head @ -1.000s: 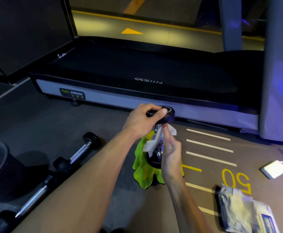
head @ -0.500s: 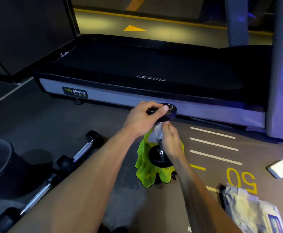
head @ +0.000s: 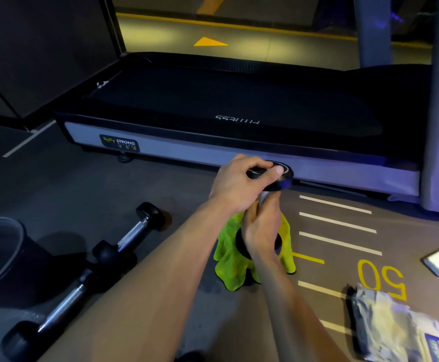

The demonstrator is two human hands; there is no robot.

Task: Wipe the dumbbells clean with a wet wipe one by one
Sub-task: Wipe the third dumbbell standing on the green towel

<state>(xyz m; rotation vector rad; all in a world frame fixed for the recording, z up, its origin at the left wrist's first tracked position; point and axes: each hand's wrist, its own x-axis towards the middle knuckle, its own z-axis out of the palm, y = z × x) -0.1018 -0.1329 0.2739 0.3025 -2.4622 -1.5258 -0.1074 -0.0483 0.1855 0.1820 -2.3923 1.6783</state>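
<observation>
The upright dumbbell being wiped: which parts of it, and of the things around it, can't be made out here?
- Dumbbell handle: head view, hidden by the right hand; only a sliver of wipe shows.
- Its top face: partly covered by the left hand.
- Its lower end: mostly behind the right hand, standing on the green cloth.
- Wipe pack: cut off by the bottom edge, print blurred.
- Bin: cut off by the left edge.

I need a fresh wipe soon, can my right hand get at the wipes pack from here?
Probably yes: the wipes pack lies uncovered on the floor beside the right hand, though that hand is busy wiping.
</observation>
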